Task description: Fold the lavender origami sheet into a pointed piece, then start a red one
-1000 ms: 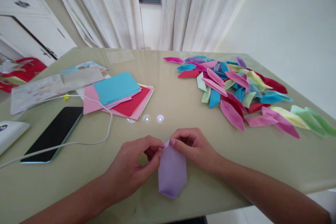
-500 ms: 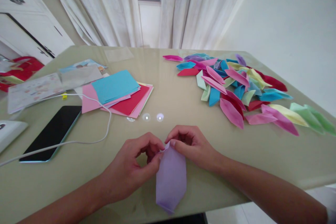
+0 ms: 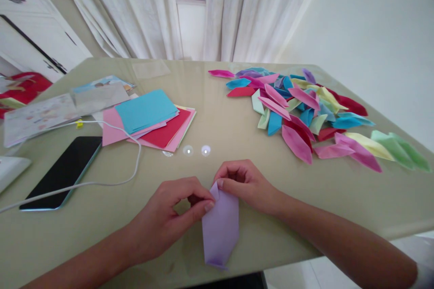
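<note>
A piece of lilac paper (image 3: 222,228) with folded corners hangs between my hands near the table's front edge. My left hand (image 3: 185,210) pinches its upper left edge between thumb and fingers, where a small corner flap lies folded over. At the paper's top tip, my right hand (image 3: 242,185) grips it with the thumb in front and the fingers curled behind. The lower end tapers and has a narrow turned-up fold. Some fingertips of both hands are hidden behind the paper.
Many-coloured folded paper pieces (image 3: 294,104) lie heaped at the back right. Stacked coloured sheets (image 3: 145,113) lie left of centre, beside printed packets (image 3: 40,115). A black-screened phone (image 3: 61,174) rests at the left, with a white cable (image 3: 111,184) running across it.
My left fingers have pressed the top left corner of the lilac paper over into a flatter flap. The right hand keeps its hold at the tip. The view has shifted slightly.
</note>
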`<state>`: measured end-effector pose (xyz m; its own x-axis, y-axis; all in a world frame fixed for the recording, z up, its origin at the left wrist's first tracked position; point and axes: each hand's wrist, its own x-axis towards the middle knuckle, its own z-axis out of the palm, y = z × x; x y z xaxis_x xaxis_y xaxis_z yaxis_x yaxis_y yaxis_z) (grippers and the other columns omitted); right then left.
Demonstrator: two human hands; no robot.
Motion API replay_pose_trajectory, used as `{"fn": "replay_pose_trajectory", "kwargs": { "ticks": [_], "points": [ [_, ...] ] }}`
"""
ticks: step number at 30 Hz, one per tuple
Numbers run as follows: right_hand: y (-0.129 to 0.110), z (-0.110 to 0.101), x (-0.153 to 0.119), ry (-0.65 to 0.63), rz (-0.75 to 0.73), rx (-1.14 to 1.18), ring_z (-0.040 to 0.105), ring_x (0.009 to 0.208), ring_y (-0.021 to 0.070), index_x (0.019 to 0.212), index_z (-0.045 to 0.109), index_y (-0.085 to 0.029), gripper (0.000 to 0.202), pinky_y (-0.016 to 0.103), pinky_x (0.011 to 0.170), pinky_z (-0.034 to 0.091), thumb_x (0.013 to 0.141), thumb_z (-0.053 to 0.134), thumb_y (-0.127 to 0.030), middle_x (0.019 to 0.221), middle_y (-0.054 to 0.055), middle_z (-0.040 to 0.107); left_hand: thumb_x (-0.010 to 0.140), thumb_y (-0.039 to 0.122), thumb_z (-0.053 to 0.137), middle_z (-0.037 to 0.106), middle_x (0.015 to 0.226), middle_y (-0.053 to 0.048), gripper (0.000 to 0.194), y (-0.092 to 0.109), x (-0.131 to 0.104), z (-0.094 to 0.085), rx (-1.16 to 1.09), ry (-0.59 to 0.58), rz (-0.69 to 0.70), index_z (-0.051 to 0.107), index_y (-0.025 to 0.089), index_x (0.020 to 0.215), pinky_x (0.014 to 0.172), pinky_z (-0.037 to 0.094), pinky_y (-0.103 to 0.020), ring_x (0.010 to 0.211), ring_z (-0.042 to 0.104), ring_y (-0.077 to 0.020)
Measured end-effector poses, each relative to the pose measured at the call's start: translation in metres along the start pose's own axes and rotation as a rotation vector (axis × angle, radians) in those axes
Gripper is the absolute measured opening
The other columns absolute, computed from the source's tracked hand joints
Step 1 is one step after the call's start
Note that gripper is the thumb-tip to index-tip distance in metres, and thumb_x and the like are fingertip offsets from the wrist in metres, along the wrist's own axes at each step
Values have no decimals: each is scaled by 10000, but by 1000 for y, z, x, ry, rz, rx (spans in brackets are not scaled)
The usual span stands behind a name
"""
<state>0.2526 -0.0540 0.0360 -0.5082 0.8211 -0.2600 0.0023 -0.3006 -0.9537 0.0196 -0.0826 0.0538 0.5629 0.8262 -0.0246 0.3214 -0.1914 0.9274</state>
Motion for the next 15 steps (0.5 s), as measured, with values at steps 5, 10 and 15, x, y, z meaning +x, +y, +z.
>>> {"fn": "replay_pose_trajectory", "kwargs": {
  "ticks": [5, 10, 15],
  "points": [
    [1, 0, 0, -19, -45, 13, 492, 584, 87, 829, 717, -132, 287, 207, 542, 359, 887, 779, -406, 658, -25, 588, 981, 411, 737, 685, 909, 11, 236, -10, 1, 11, -414, 62, -224, 629, 230, 1086, 729, 510, -237, 832, 644, -143],
    [0, 1, -1, -27, -54, -6, 511, 603, 94, 857, 733, -134, 295, 214, 551, 378, 899, 778, -423, 690, -10, 617, 1002, 499, 677, 734, 914, -44, 341, -10, 6, 10, -485, -118, -329, 714, 162, 967, 723, 520, -249, 832, 666, -163],
    [0, 2, 0, 6, -45, -23, 524, 608, 99, 875, 745, -139, 294, 217, 547, 386, 890, 780, -430, 701, -4, 636, 915, 531, 769, 757, 795, -30, 378, -9, 8, 7, -617, -163, -437, 769, 153, 911, 667, 543, -242, 703, 678, -146]
  ]
}}
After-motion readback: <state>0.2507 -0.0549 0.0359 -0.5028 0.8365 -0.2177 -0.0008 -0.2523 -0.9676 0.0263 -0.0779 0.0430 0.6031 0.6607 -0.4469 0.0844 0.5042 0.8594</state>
